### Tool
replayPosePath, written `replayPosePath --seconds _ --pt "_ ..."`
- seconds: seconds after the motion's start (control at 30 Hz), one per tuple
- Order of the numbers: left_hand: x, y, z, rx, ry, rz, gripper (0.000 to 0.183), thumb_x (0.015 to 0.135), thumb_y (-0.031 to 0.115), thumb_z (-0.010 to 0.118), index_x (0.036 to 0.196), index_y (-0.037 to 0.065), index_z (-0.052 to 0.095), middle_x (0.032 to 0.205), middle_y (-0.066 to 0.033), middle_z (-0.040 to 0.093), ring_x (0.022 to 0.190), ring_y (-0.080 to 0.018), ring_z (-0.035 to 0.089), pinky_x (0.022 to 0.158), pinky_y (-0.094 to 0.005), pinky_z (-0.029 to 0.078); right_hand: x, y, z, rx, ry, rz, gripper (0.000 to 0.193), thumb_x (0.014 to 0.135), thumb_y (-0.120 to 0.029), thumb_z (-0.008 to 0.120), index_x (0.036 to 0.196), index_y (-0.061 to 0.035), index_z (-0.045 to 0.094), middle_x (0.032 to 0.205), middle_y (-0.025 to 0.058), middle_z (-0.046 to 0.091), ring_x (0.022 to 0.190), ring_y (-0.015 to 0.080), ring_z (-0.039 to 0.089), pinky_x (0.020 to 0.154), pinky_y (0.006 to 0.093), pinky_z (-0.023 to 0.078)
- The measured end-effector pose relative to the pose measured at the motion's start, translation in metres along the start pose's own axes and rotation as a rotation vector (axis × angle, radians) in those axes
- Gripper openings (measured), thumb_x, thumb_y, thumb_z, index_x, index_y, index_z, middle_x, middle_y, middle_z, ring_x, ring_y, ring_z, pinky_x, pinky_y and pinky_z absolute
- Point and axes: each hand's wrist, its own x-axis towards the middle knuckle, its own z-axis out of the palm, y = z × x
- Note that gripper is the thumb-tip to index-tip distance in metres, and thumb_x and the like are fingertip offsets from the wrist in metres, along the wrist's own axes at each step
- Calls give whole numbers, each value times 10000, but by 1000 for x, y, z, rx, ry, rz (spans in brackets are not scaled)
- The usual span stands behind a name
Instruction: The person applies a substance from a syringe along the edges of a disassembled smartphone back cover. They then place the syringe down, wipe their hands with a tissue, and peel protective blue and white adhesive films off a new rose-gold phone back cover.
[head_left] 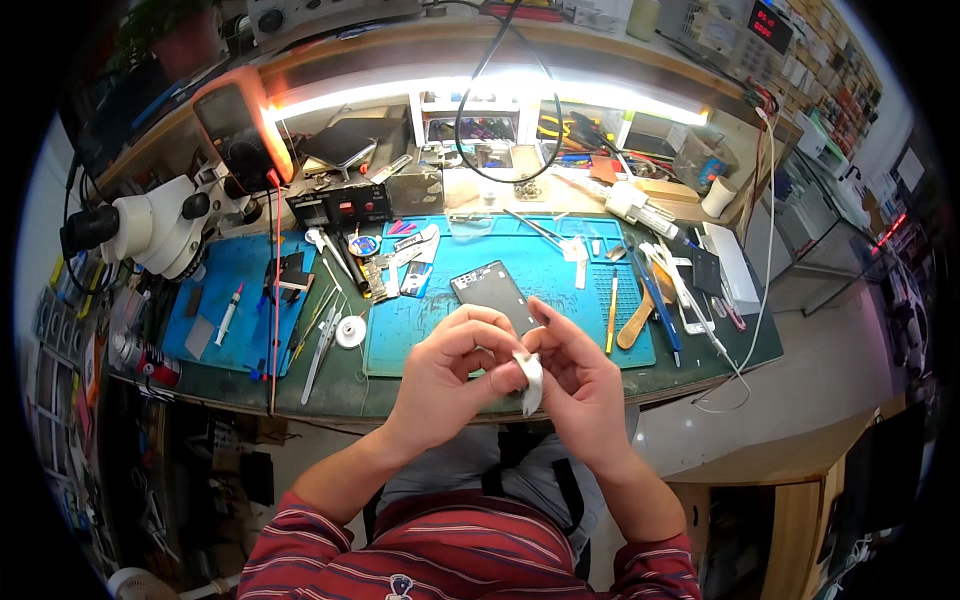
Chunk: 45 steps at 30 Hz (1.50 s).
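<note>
A small white crumpled piece (531, 385), tissue or cloth by its look, is pinched between my two hands above the near edge of the bench. My left hand (452, 375) closes its thumb and fingertips on it from the left. From the other side my right hand (580, 385) grips it too, fingers curled inward. Just beyond my fingers a dark flat phone-shaped panel (490, 288) lies on the blue work mat (410, 335); my hands hide its near end. Whether anything is wrapped inside the white piece cannot be seen.
Left of the mat lie tweezers (322, 352) and a white spool (350, 331). A microscope (145, 228) and an orange multimeter (240, 130) stand farther left. On the right are a yellow pen-like tool (612, 312), a wooden-handled brush (640, 318) and a white cable (690, 305). A black cable loop (457, 130) hangs overhead.
</note>
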Motion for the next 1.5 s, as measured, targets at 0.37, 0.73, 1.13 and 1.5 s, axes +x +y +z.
replayPosePath --seconds 0.37,0.73,1.13,1.5 --pt "-35 -4 7 -84 312 48 300 833 -125 639 1102 4 603 1068 -70 534 957 -123 580 831 -236 502 -25 26 45 -647 25 -350 620 703 107 562 1319 84 500 1176 209 488 1051 349 527 908 390 464" --pt "-92 -29 -18 319 511 141 76 870 -19 643 871 50 611 930 -63 509 807 -134 514 715 -249 443 -52 69 81 -395 -9 -383 586 702 67 604 1280 116 520 1192 212 487 998 349 549 846 403 501" --pt "-72 -18 -20 -133 552 -147 147 857 -21 615 923 76 526 873 -17 431 739 -107 407 634 -234 369 -40 78 67 -588 -14 -648 444 707 32 682 1148 67 648 1116 211 624 868 284 668 707 329 569" --pt "-85 -28 -32 -74 360 24 774 834 470 739 1373 18 415 856 -15 503 800 -123 480 690 -290 438 -30 70 60 -303 -32 -502 437 613 50 709 1051 50 699 867 90 646 701 200 638 591 289 533"
